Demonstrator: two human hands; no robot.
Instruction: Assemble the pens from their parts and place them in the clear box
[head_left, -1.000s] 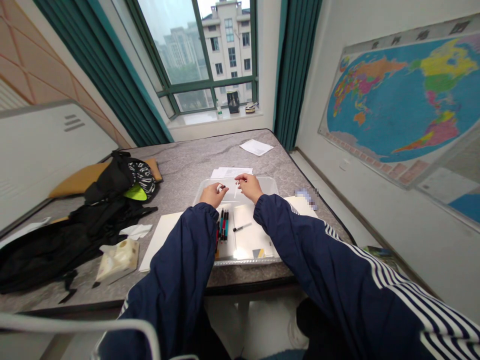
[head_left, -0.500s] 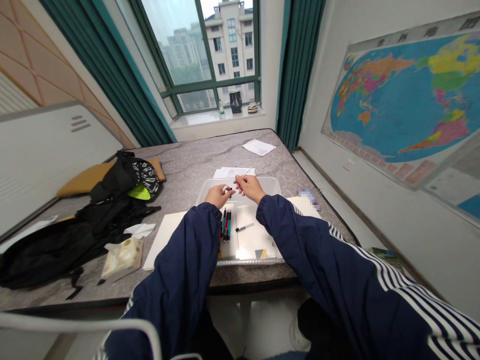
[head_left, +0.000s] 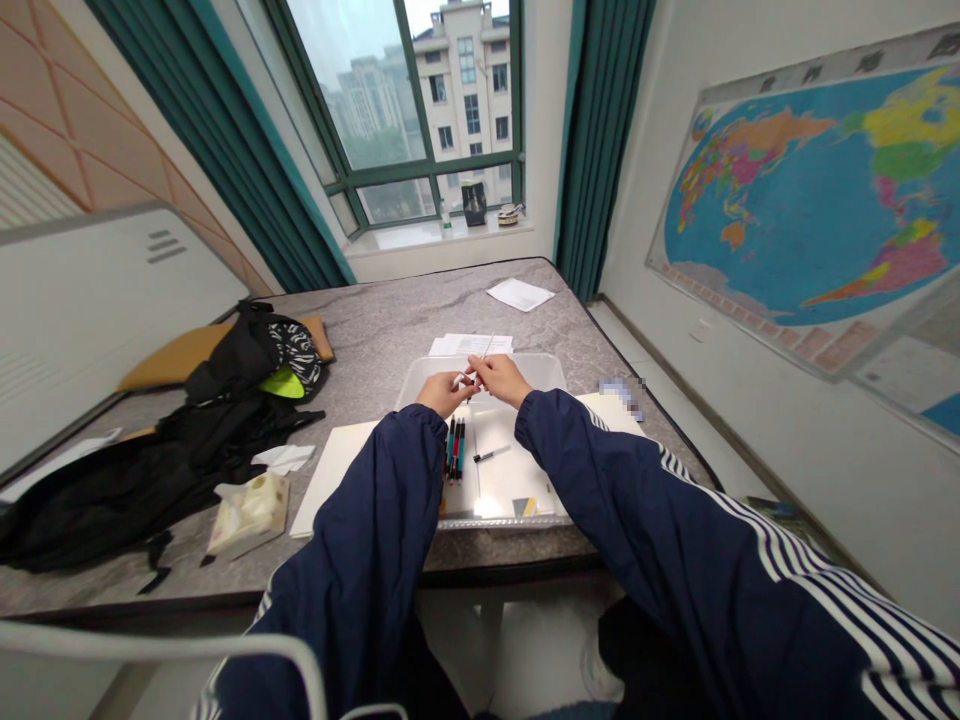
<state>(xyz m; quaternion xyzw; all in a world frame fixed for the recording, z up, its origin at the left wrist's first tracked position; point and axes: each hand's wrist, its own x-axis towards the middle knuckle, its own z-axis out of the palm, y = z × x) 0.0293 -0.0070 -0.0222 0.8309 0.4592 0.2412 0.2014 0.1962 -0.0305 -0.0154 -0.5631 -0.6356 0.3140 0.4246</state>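
Note:
Above a clear plastic tray [head_left: 553,372], both hands meet with fingertips close together. My left hand [head_left: 442,393] is closed on a small white-and-dark pen part [head_left: 460,380], mostly covered by the fingers. My right hand [head_left: 504,378] pinches a thin, pale stick like a pen refill [head_left: 490,345], slanting up from the fingertips. Whether the two pieces touch, I cannot tell. Below, several pens [head_left: 455,448] with teal, red and black barrels lie side by side in the tray. To their right rests a clear pen piece with a black end [head_left: 491,454].
Printed papers [head_left: 450,345] lie behind the tray, and another sheet [head_left: 520,294] farther back. White boards or sheets [head_left: 330,465] flank the tray. A tissue pack [head_left: 251,508] and a black backpack [head_left: 187,450] are at left. The table's right edge runs beside the wall.
My hands have come closer together, the left shifting right toward the right hand. The thin stick now stands more upright. The pens and tray stay in place.

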